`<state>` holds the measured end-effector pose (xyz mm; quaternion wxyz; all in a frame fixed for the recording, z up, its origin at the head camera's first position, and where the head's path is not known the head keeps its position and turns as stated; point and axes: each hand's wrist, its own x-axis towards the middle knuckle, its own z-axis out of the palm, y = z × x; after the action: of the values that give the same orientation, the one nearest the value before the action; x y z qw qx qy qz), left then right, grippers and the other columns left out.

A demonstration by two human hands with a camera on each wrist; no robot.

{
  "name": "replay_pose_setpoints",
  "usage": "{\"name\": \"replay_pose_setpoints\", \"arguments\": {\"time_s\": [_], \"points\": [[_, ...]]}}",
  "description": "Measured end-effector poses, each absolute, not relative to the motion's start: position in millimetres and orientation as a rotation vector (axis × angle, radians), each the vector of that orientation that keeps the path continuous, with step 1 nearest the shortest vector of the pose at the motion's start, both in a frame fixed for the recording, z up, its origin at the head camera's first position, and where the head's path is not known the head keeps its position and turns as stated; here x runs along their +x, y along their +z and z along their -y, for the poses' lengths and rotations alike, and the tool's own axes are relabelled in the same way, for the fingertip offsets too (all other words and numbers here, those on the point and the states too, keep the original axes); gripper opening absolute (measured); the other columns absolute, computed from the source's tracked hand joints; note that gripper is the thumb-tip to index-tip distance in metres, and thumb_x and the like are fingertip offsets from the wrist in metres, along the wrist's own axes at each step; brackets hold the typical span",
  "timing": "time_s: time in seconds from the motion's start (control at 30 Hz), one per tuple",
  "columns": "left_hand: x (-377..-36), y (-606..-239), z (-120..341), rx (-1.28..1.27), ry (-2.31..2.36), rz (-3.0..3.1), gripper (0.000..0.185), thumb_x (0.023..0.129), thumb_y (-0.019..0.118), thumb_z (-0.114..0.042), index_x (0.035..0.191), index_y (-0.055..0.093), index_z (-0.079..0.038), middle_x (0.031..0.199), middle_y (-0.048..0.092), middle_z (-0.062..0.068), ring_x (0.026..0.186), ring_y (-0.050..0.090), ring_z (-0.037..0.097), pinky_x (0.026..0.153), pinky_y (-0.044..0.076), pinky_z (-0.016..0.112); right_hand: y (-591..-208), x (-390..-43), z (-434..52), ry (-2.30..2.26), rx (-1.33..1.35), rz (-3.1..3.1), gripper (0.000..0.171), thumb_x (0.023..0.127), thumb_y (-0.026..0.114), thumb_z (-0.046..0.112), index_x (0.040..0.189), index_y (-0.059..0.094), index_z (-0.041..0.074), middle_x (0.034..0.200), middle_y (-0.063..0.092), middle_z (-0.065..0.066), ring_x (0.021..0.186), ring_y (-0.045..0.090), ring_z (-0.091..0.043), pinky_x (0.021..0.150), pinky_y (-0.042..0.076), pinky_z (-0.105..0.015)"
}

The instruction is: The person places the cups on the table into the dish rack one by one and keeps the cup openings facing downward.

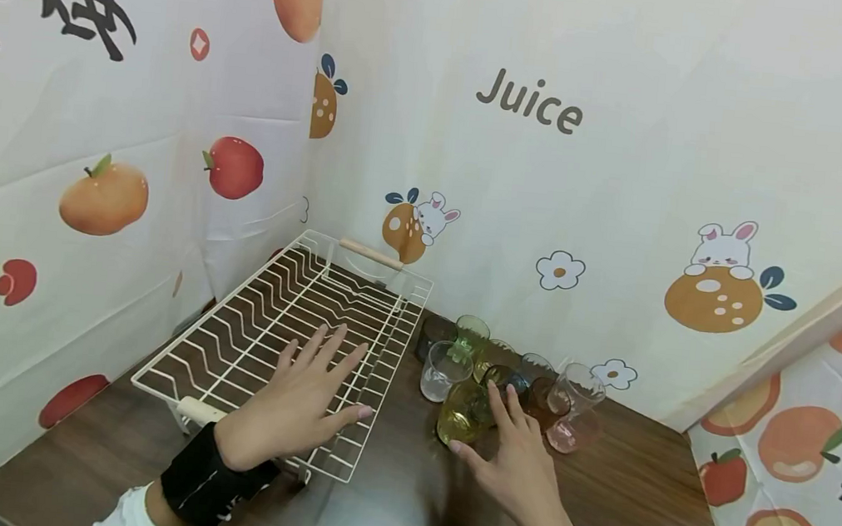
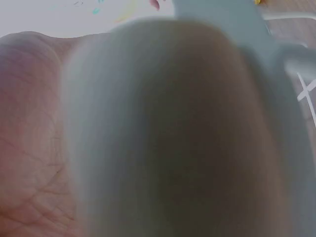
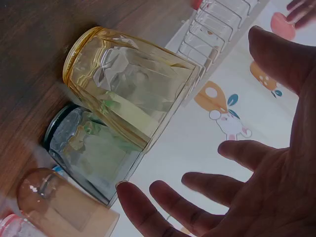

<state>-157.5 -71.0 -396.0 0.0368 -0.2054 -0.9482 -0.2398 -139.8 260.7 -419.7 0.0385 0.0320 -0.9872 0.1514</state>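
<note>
Step in hand looks like a reach for the yellow glass (image 1: 462,417), nearest glass to the right hand (image 1: 519,472), at the front of a cluster on the table (image 1: 627,490). Right fingers spread, thumb well out to one side, nothing pinched; right wrist view shows a gap between fingers and glass. Next move, as I judge it, calls for thumb and fingers closing on opposite sides without knocking the neighbours: clear glass (image 1: 446,371) just beside it, brown glass (image 1: 548,404) and pink glass (image 1: 566,434) on the other side.

Left hand (image 1: 299,407) is over the rack (image 1: 287,311), fingers spread, holding nothing; can't tell if it touches the wires. Left wrist view mostly blurred.

Materials: yellow glass transparent, smooth, faceted sides, amber base, standing upright. Blue-green glass (image 3: 96,153) beside it similar, darker base. Probably slick, so an even grip would suit. Rack is thin white wire with zigzag rows, plus rounded handles, the far one (image 1: 372,254) wood-toned. Table is dark wood grain, slightly glossy. Wall cloth (image 1: 650,133) creased, fruit prints.
</note>
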Motion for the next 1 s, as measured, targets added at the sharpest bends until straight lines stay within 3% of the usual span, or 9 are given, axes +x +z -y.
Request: {"name": "replay_pose_setpoints", "arguments": {"time_s": [0.23,0.37,0.63,0.87,1.0], "points": [[-151.3,-396.8,71.6,-0.634,-0.720,2.888,0.087,0.101,0.065,-0.058,0.168,0.034,-0.012,0.178,0.020,0.024,0.164,0.017,0.051,0.123,0.017,0.084,-425.1,-154.6,-254.1,0.344,0.183,2.990,0.092,0.089,0.080,0.060,0.164,0.044,0.022,0.170,0.043,-0.015,0.146,0.051,-0.050,0.085,0.060,-0.053],[-149.3,-395.5,71.6,-0.642,-0.719,2.885,0.088,0.101,0.065,-0.059,0.169,0.033,-0.012,0.178,0.020,0.024,0.165,0.018,0.050,0.123,0.018,0.083,-427.7,-161.2,-250.0,0.301,0.201,2.998,0.090,0.089,0.081,0.059,0.163,0.047,0.020,0.167,0.048,-0.017,0.146,0.051,-0.050,0.092,0.060,-0.056],[-146.4,-396.0,73.2,-0.614,-0.743,2.899,0.094,0.100,0.067,-0.058,0.170,0.027,-0.010,0.176,0.024,0.027,0.163,0.022,0.051,0.122,0.021,0.083,-431.7,-177.6,-241.7,0.284,0.245,3.053,0.090,0.086,0.086,0.054,0.159,0.052,0.013,0.163,0.053,-0.017,0.144,0.053,-0.046,0.083,0.062,-0.056],[-146.4,-398.2,72.4,-0.620,-0.746,2.877,0.090,0.100,0.069,-0.054,0.169,0.032,-0.010,0.175,0.024,0.028,0.163,0.022,0.050,0.122,0.021,0.083,-432.5,-186.0,-236.5,0.246,0.282,3.027,0.085,0.084,0.091,0.038,0.154,0.056,0.006,0.150,0.061,-0.022,0.135,0.056,-0.047,0.086,0.062,-0.059],[-146.9,-397.2,71.7,-0.629,-0.744,2.881,0.089,0.100,0.069,-0.055,0.168,0.033,-0.011,0.176,0.023,0.027,0.164,0.021,0.050,0.122,0.022,0.082,-431.1,-186.8,-237.4,0.240,0.279,3.021,0.080,0.082,0.092,0.034,0.150,0.060,0.007,0.147,0.062,-0.023,0.131,0.056,-0.048,0.091,0.061,-0.060]]}}
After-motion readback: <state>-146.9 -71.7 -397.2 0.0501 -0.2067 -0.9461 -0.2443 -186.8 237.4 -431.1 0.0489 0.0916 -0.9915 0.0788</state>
